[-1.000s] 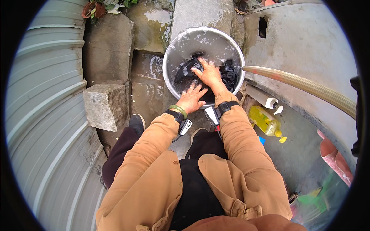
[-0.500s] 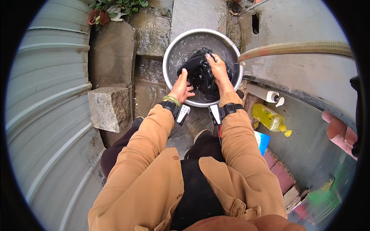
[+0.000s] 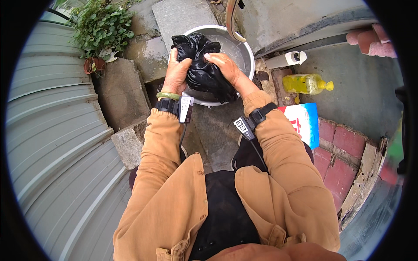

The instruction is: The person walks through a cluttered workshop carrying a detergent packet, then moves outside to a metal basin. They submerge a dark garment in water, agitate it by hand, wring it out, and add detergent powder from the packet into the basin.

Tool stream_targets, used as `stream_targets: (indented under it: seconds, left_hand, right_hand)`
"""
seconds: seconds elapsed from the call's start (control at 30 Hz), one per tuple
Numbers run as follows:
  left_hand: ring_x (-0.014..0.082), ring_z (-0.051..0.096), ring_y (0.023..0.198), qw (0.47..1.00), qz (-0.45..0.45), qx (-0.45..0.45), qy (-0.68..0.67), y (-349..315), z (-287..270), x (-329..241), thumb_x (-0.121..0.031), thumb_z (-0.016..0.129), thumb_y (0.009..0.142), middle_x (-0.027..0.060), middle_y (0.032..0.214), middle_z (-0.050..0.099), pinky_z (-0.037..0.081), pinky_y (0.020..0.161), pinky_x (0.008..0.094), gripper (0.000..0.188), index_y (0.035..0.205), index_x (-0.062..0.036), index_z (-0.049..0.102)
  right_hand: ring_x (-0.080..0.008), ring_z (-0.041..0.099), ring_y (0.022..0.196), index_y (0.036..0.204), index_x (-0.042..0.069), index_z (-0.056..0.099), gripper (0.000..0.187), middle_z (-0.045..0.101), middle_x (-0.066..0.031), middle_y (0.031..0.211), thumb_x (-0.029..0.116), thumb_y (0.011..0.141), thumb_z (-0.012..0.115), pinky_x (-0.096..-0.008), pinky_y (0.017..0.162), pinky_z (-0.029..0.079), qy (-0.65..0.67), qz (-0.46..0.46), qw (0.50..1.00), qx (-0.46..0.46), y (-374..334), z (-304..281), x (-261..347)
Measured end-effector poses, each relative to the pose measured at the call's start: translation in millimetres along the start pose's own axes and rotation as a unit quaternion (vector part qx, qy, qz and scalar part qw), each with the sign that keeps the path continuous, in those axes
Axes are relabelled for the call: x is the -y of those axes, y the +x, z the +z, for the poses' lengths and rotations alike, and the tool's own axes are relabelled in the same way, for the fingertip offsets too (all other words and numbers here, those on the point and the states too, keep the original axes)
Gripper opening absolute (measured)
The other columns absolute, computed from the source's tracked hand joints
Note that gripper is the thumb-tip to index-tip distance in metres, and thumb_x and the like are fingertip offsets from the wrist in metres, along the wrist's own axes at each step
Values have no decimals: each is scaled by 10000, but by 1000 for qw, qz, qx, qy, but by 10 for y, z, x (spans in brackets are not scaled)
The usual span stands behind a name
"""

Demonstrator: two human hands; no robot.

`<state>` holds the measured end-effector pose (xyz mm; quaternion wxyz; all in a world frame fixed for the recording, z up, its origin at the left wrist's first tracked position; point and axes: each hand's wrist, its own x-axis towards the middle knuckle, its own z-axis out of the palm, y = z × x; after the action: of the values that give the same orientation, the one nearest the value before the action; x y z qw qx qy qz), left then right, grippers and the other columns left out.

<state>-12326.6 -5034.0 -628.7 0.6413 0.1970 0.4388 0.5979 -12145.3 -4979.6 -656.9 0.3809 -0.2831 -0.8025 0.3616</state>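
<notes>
A wet, shiny black cloth (image 3: 202, 71) is bunched up between my two hands, over the left part of a round metal basin (image 3: 249, 56). My left hand (image 3: 176, 74) grips its left side, thumb up against the fabric. On the right, my right hand (image 3: 226, 68) is closed on the cloth with the thumb pressed on top. The lower end of the bundle hangs toward the basin's near rim. Water shows in the basin's right part. What kind of garment the cloth is, I cannot tell.
A hose (image 3: 232, 21) curves down over the basin's far rim. To the right lie a white bottle (image 3: 285, 60), a yellow liquid bottle (image 3: 305, 84) and a blue-white packet (image 3: 305, 124). A potted plant (image 3: 102, 32) and stone block (image 3: 129, 143) stand left, beside corrugated metal (image 3: 56, 126).
Both hands have lifted the black cloth out of the water and gathered it up. My left hand, open beside it before, now grips it. The view has turned and shifted.
</notes>
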Motion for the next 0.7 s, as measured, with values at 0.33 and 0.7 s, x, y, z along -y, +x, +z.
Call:
stream_targets:
  seconds: [0.33, 0.7]
  left_hand:
    - [289, 460, 730, 775, 251, -14, 580, -153, 13, 535, -268, 825, 650, 78, 731, 453, 399, 683, 405, 440, 703, -74, 434]
    - [470, 247, 1400, 611, 49, -55, 788, -13, -130, 944, -349, 844, 682, 220, 1568, 161, 308, 1084, 586, 772, 1320, -168, 449]
  right_hand:
    - [-435, 619, 935, 939, 3, 688, 341, 670, -230, 968, 256, 893, 464, -510, 862, 486, -326, 353, 877, -15, -279, -149, -477]
    - [-569, 22, 1410, 1449, 395, 408, 706, 37, -143, 1611, 397, 820, 729, -773, 1039, 162, -350, 272, 885, 142, -618, 251, -13]
